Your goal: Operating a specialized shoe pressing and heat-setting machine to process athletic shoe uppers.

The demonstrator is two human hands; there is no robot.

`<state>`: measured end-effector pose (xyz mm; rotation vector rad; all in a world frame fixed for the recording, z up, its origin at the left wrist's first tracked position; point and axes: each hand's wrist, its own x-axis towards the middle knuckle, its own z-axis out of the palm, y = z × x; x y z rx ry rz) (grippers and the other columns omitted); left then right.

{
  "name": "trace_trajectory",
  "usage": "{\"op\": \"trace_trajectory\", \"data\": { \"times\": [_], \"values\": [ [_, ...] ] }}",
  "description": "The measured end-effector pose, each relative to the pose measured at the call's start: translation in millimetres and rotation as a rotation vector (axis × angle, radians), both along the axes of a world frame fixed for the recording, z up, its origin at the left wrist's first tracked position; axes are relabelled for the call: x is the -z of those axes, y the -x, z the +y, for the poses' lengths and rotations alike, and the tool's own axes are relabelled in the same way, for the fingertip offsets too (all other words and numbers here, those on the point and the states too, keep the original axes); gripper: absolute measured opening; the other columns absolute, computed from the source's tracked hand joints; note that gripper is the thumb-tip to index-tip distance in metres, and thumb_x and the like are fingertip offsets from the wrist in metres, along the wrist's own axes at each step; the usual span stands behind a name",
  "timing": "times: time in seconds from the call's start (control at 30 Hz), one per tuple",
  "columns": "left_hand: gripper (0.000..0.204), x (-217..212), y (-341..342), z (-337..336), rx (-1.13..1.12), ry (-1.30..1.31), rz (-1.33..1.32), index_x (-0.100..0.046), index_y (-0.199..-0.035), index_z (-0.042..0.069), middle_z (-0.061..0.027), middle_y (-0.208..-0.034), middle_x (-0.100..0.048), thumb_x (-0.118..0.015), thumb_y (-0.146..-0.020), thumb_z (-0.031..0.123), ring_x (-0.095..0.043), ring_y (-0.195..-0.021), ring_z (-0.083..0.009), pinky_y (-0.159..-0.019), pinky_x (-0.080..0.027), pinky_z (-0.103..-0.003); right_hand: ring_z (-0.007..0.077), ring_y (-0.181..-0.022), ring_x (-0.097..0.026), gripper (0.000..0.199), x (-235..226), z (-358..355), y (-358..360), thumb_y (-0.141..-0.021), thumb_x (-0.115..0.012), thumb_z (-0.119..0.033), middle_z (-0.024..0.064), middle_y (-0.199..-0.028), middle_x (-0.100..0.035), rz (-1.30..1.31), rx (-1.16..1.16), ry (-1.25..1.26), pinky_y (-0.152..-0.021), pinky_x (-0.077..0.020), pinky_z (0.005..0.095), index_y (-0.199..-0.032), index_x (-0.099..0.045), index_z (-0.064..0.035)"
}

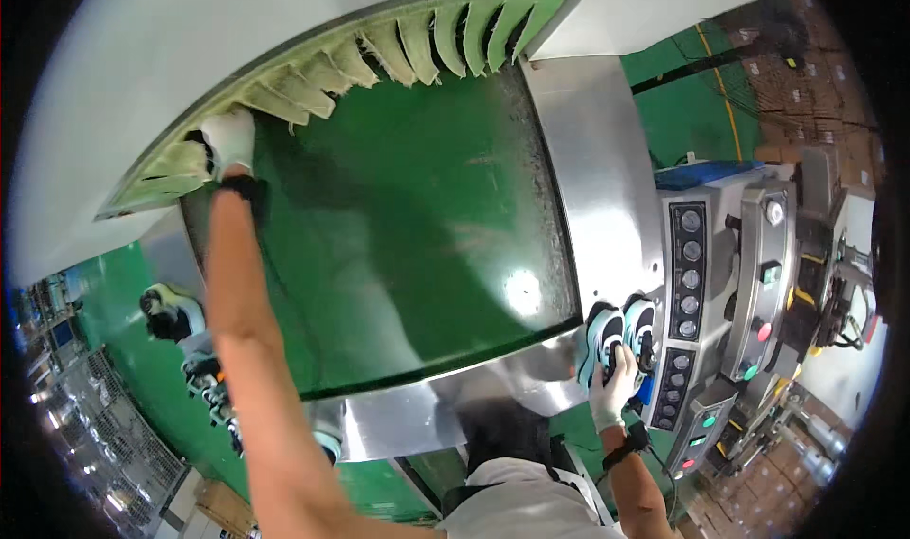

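My left hand (pixel 230 141), in a white glove, reaches out to the far left, at the hanging cloth strips (pixel 303 93) of a white machine's opening. Its fingers are hidden there, and a small dark thing (pixel 199 143) shows beside it, too covered to name. At the right, my gloved right hand (pixel 614 387) is closed on a light-blue and black shoe (pixel 601 342) with a white sole. A matching shoe (pixel 642 323) stands right next to it, at the steel ledge's edge.
A green belt (pixel 436 226) runs under the strips, framed by a steel ledge (pixel 597 188). Control panels with knobs and buttons (pixel 690 264) stand close on the right. More shoes (pixel 175 313) are on the left side, below the ledge. A wire-mesh rack (pixel 123 425) stands farther left.
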<state>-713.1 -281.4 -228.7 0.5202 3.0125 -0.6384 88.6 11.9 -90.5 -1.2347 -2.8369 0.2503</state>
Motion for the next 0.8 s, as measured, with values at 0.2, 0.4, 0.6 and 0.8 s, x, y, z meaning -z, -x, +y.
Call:
{"op": "trace_trajectory", "data": {
  "times": [0.2, 0.4, 0.6, 0.8],
  "values": [
    [0.043, 63, 100, 13, 0.085, -0.396, 0.092, -0.06, -0.132, 0.003, -0.0214, -0.131, -0.061, -0.052, -0.095, 0.023, -0.06, -0.116, -0.0359, -0.098, -0.046, -0.057, 0.0433, -0.123, -0.05, 0.056, 3, 4, 0, -0.081, -0.071, -0.006, 0.0239, -0.132, -0.053, -0.135, 0.12, -0.032, -0.106, -0.0388, 0.0522, -0.133, -0.051, -0.002],
    [0.044, 79, 93, -5, 0.098, -0.35, 0.093, -0.058, -0.134, 0.002, -0.0247, -0.135, -0.056, -0.049, -0.097, 0.025, -0.055, -0.121, -0.04, -0.102, -0.042, -0.055, 0.0424, -0.123, -0.05, 0.055, 11, 5, 3, -0.082, -0.069, -0.005, 0.0234, -0.131, -0.053, -0.142, 0.082, -0.052, -0.105, -0.0393, 0.0515, -0.133, -0.05, -0.0028],
    [0.046, 67, 12, -48, 0.153, -0.243, 0.261, -0.056, -0.136, 0.002, -0.0279, -0.14, -0.051, -0.046, -0.1, 0.027, -0.051, -0.125, -0.0441, -0.107, -0.039, -0.054, 0.0433, -0.121, -0.052, 0.055, 2, -1, -4, -0.081, -0.07, -0.006, 0.0244, -0.13, -0.054, -0.087, 0.086, -0.023, -0.105, -0.0394, 0.0511, -0.133, -0.052, -0.0019],
    [0.035, -17, -223, 5, 0.064, -1.115, 0.118, -0.056, -0.129, -0.001, -0.0265, -0.131, -0.05, -0.056, -0.097, 0.013, -0.053, -0.115, -0.0442, -0.098, -0.043, -0.052, 0.0431, -0.122, -0.05, 0.057, 3, -2, -19, -0.081, -0.07, -0.004, 0.0247, -0.13, -0.053, 0.022, 0.05, -0.009, -0.106, -0.0402, 0.0498, -0.134, -0.05, -0.0006]
  ]
}}
